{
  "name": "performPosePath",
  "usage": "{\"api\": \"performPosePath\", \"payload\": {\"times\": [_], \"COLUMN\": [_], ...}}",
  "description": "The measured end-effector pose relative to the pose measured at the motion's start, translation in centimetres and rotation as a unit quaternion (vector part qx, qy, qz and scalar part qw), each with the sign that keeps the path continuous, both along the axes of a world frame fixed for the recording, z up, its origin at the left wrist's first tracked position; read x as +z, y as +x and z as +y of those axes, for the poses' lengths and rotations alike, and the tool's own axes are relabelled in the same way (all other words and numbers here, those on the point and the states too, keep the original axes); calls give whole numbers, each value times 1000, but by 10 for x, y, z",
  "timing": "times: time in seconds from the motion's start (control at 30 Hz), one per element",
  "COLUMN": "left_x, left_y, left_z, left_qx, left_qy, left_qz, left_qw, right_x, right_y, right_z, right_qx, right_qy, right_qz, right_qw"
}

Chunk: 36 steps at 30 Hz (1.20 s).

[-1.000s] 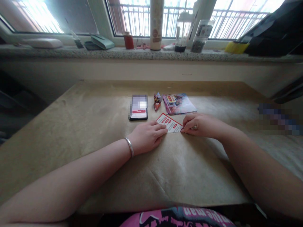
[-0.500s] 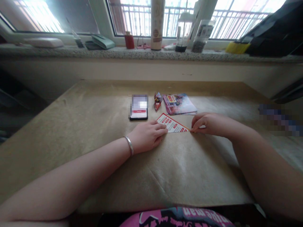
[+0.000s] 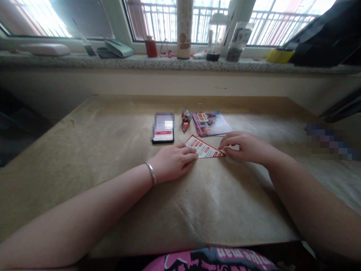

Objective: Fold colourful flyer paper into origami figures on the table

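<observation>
A folded sheet of printed paper [image 3: 207, 149], white with red print and a red-orange edge, lies as a triangle on the table. My left hand [image 3: 175, 160], with a silver bangle at the wrist, rests flat over its left corner, fingers stretched out. At the right corner is my right hand [image 3: 239, 146], its fingers bent and the thumb and fingertips close together on the paper's slanted edge. Behind the paper lies a stack of colourful flyers [image 3: 213, 123]. To their left stands a small folded paper piece [image 3: 185, 120], dark and red.
A phone [image 3: 163, 130] with a lit screen lies left of the folded piece. The brown table [image 3: 113, 210] reaches back to a wall. On the stone sill [image 3: 158, 64] stand a red bottle [image 3: 151, 48], a tall canister [image 3: 184, 34] and clear containers [image 3: 237, 43]. A blurred object [image 3: 332, 141] sits far right.
My right fingertips have shifted left from the paper's right tip onto its slanted edge, leaving the tip showing. My left hand stays on the left corner. The whole view has shifted slightly.
</observation>
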<state>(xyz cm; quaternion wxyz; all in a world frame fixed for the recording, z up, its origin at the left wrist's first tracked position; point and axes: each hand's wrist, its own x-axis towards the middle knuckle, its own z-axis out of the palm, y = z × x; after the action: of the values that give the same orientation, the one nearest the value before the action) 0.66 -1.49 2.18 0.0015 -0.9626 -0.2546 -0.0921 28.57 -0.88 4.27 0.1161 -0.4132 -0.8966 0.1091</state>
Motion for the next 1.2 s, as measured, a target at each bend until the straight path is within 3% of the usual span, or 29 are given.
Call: {"api": "performPosePath", "payload": {"times": [0.1, 0.37, 0.93, 1.2], "left_x": [1, -1, 0, 5], "left_y": [0, -4, -7, -15], "left_z": [1, 5, 13, 16], "left_qx": [-1, -17, -74, -99], "left_qy": [-6, 5, 19, -18], "left_qz": [7, 10, 22, 10], "left_qw": [1000, 1000, 997, 995], "right_x": [-5, -15, -24, -24], "right_y": [-18, -46, -47, -47], "right_z": [-6, -16, -13, -13], "right_qx": [70, 88, 84, 77], "right_qy": [28, 89, 111, 114], "right_qz": [-11, -36, -27, -30], "right_qw": [997, 992, 990, 990]}}
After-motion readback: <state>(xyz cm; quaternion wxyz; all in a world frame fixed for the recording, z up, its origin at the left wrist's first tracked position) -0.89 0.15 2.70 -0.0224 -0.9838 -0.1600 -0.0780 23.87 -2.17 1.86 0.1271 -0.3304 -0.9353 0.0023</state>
